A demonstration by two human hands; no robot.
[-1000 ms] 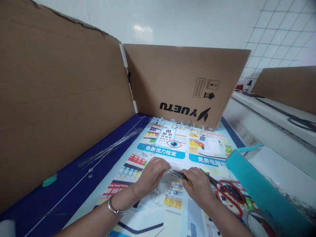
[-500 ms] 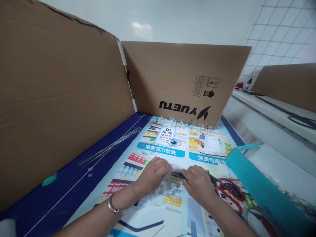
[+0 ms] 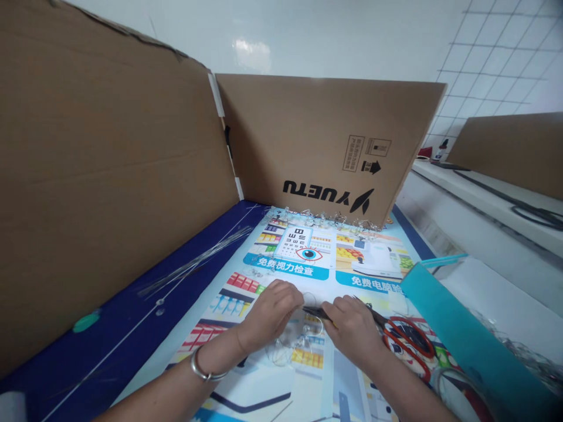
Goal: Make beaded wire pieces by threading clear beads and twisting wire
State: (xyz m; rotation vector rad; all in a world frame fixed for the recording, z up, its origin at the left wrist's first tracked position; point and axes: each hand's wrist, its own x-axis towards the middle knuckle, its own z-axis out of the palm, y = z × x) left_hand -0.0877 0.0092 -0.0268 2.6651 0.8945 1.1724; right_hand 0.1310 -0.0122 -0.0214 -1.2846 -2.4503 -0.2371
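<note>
My right hand (image 3: 352, 328) is closed around a pair of dark-jawed pliers (image 3: 314, 313), whose tips point left. My left hand (image 3: 276, 310), with a silver bangle at the wrist, pinches thin clear or silvery wire (image 3: 280, 354) right at the plier tips. Loops of this wire hang below and between the hands, over the printed poster (image 3: 259, 390). The exact spot where the jaws meet the wire is too small to make out. Beside my right hand lie red-handled scissors (image 3: 411, 339), partly overlapping the printed pictures.
Cardboard panels (image 3: 281, 135) wall off the left and back. Small bent wire pieces (image 3: 325, 218) line the back panel's foot. Straight wires (image 3: 197, 258) lie on the blue surface at left. A teal box (image 3: 457, 322) with wire pieces and a roll (image 3: 455, 375) stand at right.
</note>
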